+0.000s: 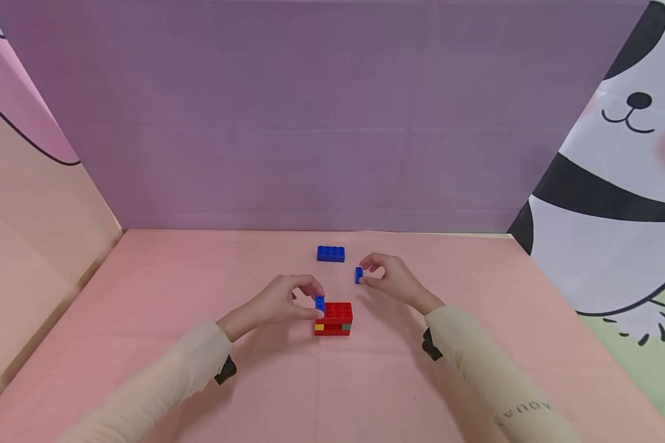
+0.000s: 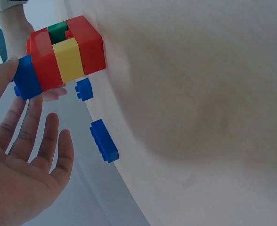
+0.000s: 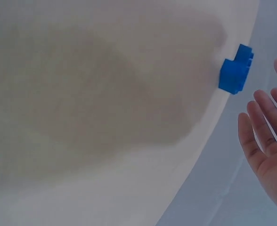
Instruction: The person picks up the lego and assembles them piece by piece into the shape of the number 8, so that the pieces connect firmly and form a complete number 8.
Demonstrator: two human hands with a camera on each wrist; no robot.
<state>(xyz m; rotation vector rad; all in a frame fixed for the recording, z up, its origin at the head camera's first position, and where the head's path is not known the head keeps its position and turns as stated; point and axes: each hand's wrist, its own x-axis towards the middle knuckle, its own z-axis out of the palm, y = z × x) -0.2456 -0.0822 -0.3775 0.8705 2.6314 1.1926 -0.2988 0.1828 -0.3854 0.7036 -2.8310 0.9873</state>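
Note:
A small stack of toy bricks stands on the table: a red brick (image 1: 338,312) on top, a yellow brick (image 2: 69,60) and a green brick (image 1: 346,327) under its ends, and another red brick (image 2: 90,44) at the bottom. On the top's left end sits a small blue brick (image 1: 319,304), pinched between thumb and fingers of my left hand (image 1: 281,301). Farther back and to the right, my right hand (image 1: 390,280) is beside a second small blue brick (image 1: 358,275) on the table. Its thumb and fingers are spread, apart from that brick in the right wrist view.
Behind the small brick, a longer blue brick (image 1: 330,254) lies on the pink tabletop (image 1: 199,264). A purple backdrop (image 1: 316,123) rises at the table's far edge. Printed cloths hang at both sides, one with a panda (image 1: 615,252) on the right.

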